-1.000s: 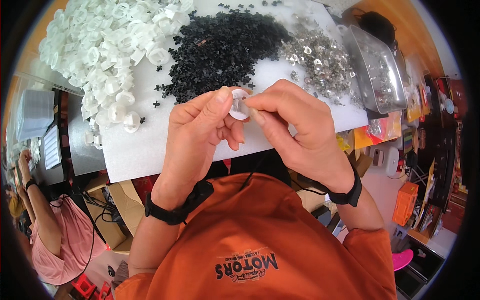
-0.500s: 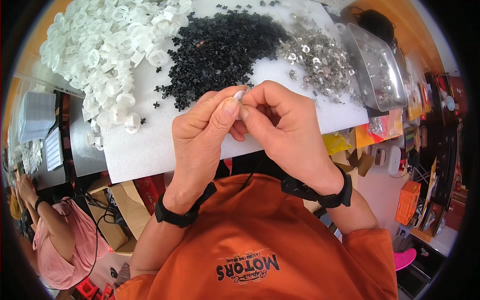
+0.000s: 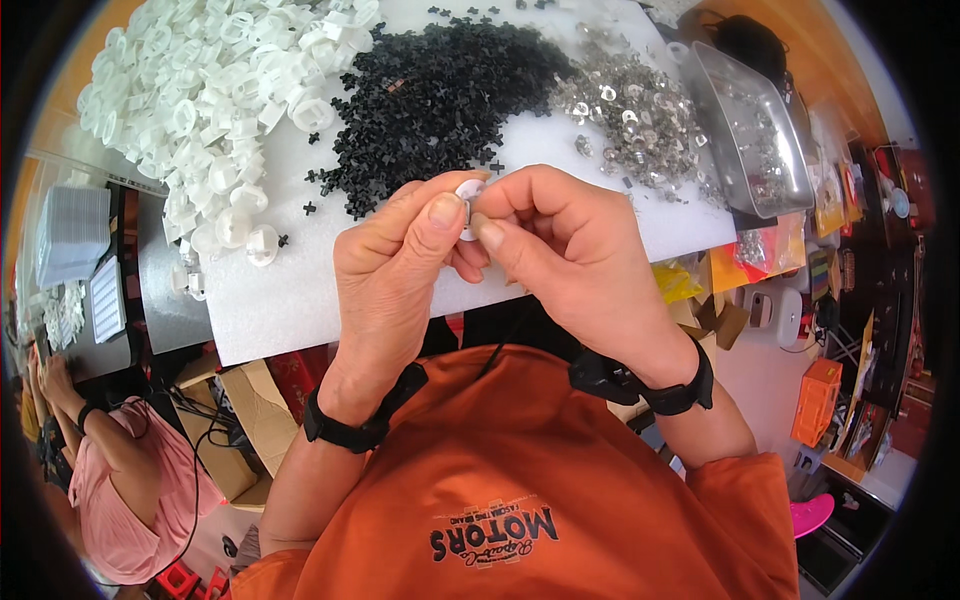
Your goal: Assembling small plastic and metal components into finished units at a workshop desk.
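Between my two hands is a small round white plastic part (image 3: 468, 189), mostly covered by fingers. My left hand (image 3: 395, 260) pinches it between thumb and forefinger. On its other side, the thumb and forefinger of my right hand (image 3: 565, 245) are closed at the part's edge; whether they hold a second small piece is hidden. Just beyond my hands lies a heap of black cross-shaped pieces (image 3: 430, 105). A large pile of white round plastic parts (image 3: 200, 90) spreads at the far left, and a heap of small shiny metal pieces (image 3: 640, 115) at the far right.
A white foam sheet (image 3: 285, 310) covers the table under the heaps. A metal tray (image 3: 755, 130) with small pieces stands at its right edge. Cardboard boxes (image 3: 250, 410) sit below the table's left side. Another person in pink (image 3: 130, 470) works at the left.
My hands have shifted slightly left, and the left thumb has drawn back a little, so more of the white part shows between my fingers.
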Tool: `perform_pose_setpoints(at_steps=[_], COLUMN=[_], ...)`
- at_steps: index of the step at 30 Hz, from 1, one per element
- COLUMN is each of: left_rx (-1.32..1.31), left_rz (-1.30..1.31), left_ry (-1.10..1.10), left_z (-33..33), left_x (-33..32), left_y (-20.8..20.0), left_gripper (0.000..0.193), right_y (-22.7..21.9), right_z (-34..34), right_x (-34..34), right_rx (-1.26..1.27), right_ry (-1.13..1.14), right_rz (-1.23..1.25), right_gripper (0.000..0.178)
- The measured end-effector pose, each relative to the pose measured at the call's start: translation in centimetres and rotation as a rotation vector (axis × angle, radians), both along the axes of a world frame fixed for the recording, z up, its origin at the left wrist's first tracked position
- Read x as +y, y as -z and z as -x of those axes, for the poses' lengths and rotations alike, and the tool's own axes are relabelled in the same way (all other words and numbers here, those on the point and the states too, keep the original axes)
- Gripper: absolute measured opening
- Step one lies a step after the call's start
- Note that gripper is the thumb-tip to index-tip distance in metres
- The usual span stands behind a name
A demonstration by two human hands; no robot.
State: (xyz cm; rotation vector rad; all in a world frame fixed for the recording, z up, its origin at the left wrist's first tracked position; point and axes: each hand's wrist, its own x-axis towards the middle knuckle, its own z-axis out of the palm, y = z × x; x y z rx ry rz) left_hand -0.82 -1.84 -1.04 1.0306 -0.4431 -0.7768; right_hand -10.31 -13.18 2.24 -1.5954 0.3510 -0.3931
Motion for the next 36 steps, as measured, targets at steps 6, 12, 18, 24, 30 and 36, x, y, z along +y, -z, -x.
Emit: perform_pose_setpoints(at_steps=[6, 12, 18, 24, 30, 36], left_rx=[-0.069, -0.153, -0.094, -0.006, 0.074, -0.008], left_rz=[-0.037, -0.033, -0.001, 0.036, 0.078, 0.063], left_ry=[-0.022, 0.001, 0.021, 0.068, 0.057, 0.004], left_z=[0.3, 0.4, 0.5, -0.1, 0.0, 0.2], left_x=[-0.1, 0.3, 0.2, 0.6, 0.2, 0.4], left_y=[0.1, 0.2, 0.1, -0.1, 0.0, 0.4], left_gripper=[0.028, 0.027, 0.028, 0.031, 0.034, 0.031], right_y=[0.7, -0.1, -0.4, 0.1, 1.0, 0.9], right_z=[-0.1, 0.7, 1.2, 0.6, 0.1, -0.5], right_x=[0.0, -0.2, -0.2, 0.0, 0.3, 0.6], right_rx=[0.009, 0.034, 0.061, 0.02, -0.025, -0.032], right_ry=[0.009, -0.024, -0.044, -0.11, -0.05, 0.003], right_rz=[-0.088, -0.075, -0.037, -0.082, -0.072, -0.128], right_gripper=[0.005, 0.004, 0.001, 0.006, 0.004, 0.011])
